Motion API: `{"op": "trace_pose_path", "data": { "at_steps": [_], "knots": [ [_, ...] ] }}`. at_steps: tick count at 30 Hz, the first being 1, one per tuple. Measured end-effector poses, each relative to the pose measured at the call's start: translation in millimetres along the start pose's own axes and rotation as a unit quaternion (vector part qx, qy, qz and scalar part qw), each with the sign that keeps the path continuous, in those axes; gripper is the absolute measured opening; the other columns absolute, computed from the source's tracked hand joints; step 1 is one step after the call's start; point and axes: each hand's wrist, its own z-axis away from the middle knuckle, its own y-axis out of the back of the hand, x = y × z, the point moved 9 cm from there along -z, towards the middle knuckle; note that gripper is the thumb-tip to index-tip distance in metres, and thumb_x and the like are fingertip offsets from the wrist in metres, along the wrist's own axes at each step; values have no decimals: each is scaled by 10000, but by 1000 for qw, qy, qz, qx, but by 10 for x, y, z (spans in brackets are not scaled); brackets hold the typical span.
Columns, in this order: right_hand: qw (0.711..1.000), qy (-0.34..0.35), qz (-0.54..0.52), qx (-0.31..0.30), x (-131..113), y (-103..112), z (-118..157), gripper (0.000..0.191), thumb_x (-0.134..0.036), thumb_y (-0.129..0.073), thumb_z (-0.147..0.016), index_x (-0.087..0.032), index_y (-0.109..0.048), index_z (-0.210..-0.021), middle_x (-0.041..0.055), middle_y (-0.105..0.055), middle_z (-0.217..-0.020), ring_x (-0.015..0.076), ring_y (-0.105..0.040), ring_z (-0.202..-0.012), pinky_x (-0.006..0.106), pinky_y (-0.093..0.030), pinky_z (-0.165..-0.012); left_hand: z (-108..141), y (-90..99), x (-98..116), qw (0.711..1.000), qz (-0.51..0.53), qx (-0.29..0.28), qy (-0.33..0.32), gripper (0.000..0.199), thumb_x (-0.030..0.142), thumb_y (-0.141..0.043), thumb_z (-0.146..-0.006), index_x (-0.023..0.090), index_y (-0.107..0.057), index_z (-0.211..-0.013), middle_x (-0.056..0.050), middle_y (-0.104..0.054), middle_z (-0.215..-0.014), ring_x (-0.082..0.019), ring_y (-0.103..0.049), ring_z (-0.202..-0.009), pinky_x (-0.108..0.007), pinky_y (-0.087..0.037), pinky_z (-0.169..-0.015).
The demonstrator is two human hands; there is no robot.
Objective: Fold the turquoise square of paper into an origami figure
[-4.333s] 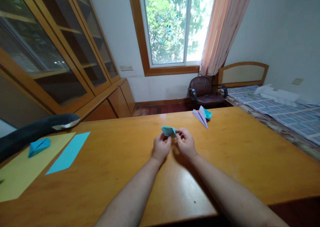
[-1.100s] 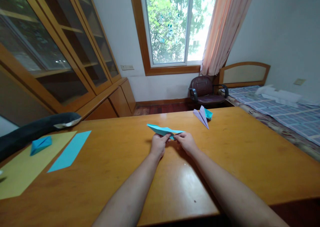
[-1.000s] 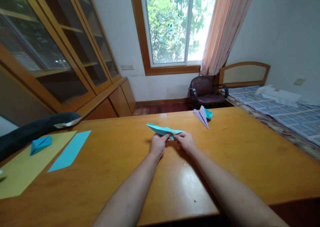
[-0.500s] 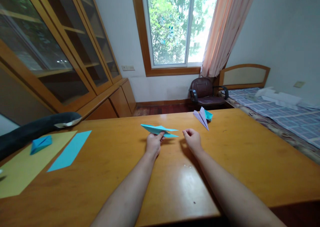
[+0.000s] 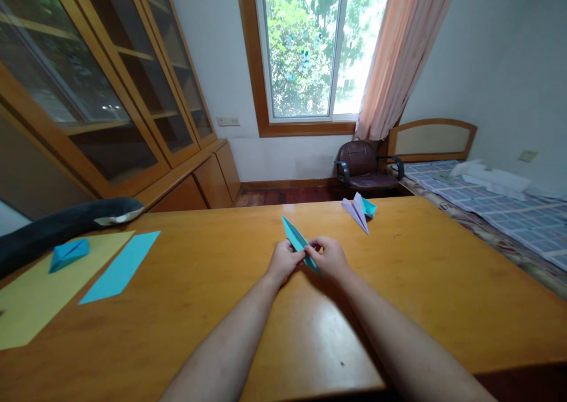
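Observation:
A folded light-blue paper [image 5: 294, 234], long and pointed at its far end, is held a little above the wooden table [image 5: 212, 337]. My left hand [image 5: 283, 263] pinches it from the left side, thumb on top. On the other side my right hand [image 5: 330, 256] has thumb and fingers closed on its near part. Both hands almost meet there, and their fingers hide some of the folds. Beyond my right hand, near the far table edge, lies a purple paper plane [image 5: 357, 214] with a small folded blue paper piece [image 5: 369, 208] beside it.
At the left lie a yellow sheet [image 5: 39, 307], a folded blue paper piece [image 5: 69, 254] on it, and a flat blue strip [image 5: 121, 269]. A dark plush-looking object [image 5: 57, 228] rests behind them. An office chair [image 5: 365, 166] and a bed [image 5: 496, 195] stand past the table.
My right hand has moved left and closed on the light-blue paper. The paper has turned from lying crosswise to pointing away from me, still in my left hand.

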Motion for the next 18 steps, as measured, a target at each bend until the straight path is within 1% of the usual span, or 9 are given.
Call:
{"op": "trace_pose_path", "data": {
  "at_steps": [3,6,9,12,14,18],
  "knots": [
    [998,-38,-42,0,76,-42,-11,177,-277,-539,-765,-165,-649,-684,25,-641,-650,137,-554,-602,235,-395,-580,9,-13,8,1000,2,-6,2,356,331,-805,-541,96,-620,-734,-24,-642,-638,-101,-538,-524,-199,-399,-503],
    [993,-61,-96,16,132,-69,-24,183,-287,-529,-740,-162,-615,-638,16,-609,-632,135,-537,-607,232,-393,-582,30,-46,42,1000,17,-20,2,373,332,-807,-543,96,-626,-768,-37,-664,-691,-119,-570,-582,-218,-438,-567],
    [982,-92,-167,11,186,-124,-26,205,-330,-534,-716,-167,-568,-598,2,-560,-588,129,-498,-574,236,-386,-557,45,-61,69,999,36,-27,-3,408,342,-807,-548,93,-632,-820,-57,-683,-742,-152,-605,-655,-254,-472,-644],
    [966,-119,-229,8,218,-166,-19,216,-371,-554,-691,-170,-550,-611,-5,-536,-585,124,-474,-557,240,-387,-539,41,-44,64,999,47,-22,-8,434,348,-805,-558,91,-631,-861,-71,-692,-782,-171,-621,-699,-273,-482,-683],
    [963,-124,-238,16,227,-166,-15,204,-370,-569,-678,-171,-549,-634,-2,-540,-612,128,-482,-578,245,-402,-554,32,-24,49,999,50,-14,-11,439,354,-804,-563,93,-630,-870,-78,-695,-801,-176,-626,-715,-273,-481,-688],
    [972,-107,-205,39,221,-137,-15,156,-328,-583,-674,-175,-554,-691,14,-566,-687,149,-528,-657,260,-438,-614,16,-21,32,999,49,-15,-17,437,368,-793,-587,92,-634,-885,-92,-698,-837,-187,-635,-749,-287,-485,-719]
  ]
}}
